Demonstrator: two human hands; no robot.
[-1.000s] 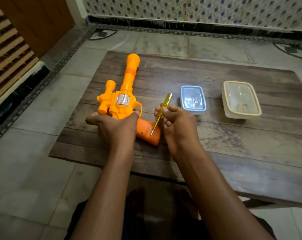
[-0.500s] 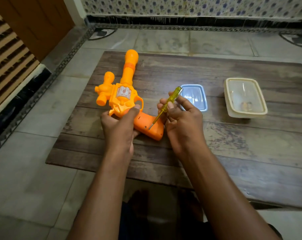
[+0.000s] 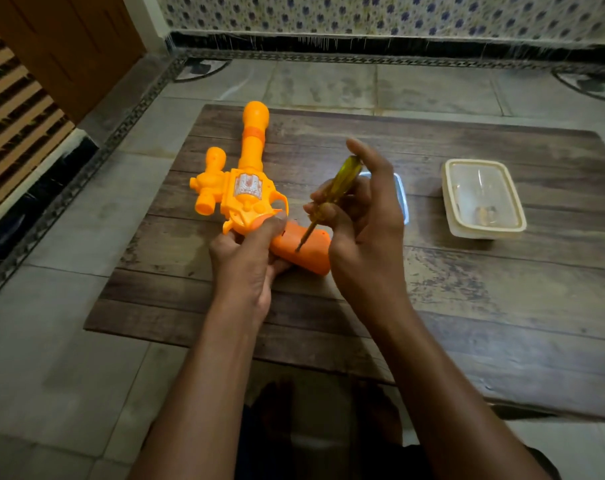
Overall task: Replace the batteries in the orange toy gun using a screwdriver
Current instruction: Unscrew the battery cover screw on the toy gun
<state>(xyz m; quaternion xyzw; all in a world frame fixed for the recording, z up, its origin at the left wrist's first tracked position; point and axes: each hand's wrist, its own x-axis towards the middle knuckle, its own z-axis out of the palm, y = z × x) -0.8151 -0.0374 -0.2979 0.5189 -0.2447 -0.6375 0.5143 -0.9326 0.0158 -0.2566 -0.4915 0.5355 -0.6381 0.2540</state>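
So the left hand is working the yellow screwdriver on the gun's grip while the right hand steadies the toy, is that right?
Not quite: the hands are swapped. In the head view the right hand holds the yellow screwdriver, its tip on the grip of the orange toy gun, while the left hand steadies the toy.

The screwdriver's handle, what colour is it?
Translucent yellow: the screwdriver handle shows clearly in the head view, pinched in the right hand.

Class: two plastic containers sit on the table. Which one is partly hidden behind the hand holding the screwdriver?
The blue container, behind the right hand; the cream container stands in full view further right.
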